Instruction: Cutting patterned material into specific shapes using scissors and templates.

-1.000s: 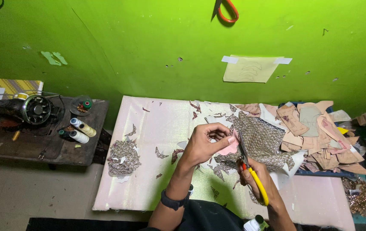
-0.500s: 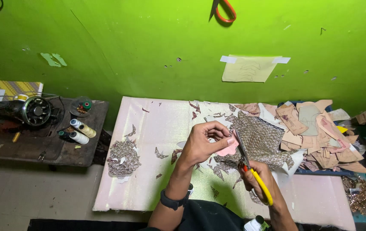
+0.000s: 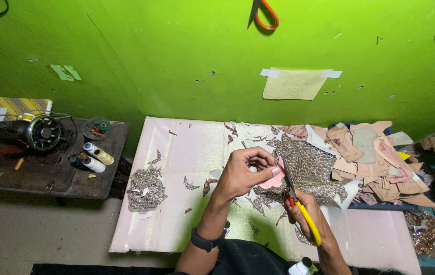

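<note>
Over the pale pink cutting board (image 3: pixel 187 153), the left hand (image 3: pixel 245 173) is pinching a small pink template piece (image 3: pixel 274 179) against the snake-patterned sheet (image 3: pixel 306 168), while the right hand (image 3: pixel 309 216), fingers wrapped tight, is gripping the yellow-handled scissors (image 3: pixel 299 206). Compared with a second ago, the blades are sitting slightly further along the pink piece's edge and the hands are barely shifting, so the cut is probably advancing in small bites. Lying around are one heap of patterned offcuts (image 3: pixel 146 188), one stack of tan card patterns (image 3: pixel 375 158), and three thread spools (image 3: pixel 93 157) on the dark side table (image 3: pixel 49 178).
</note>
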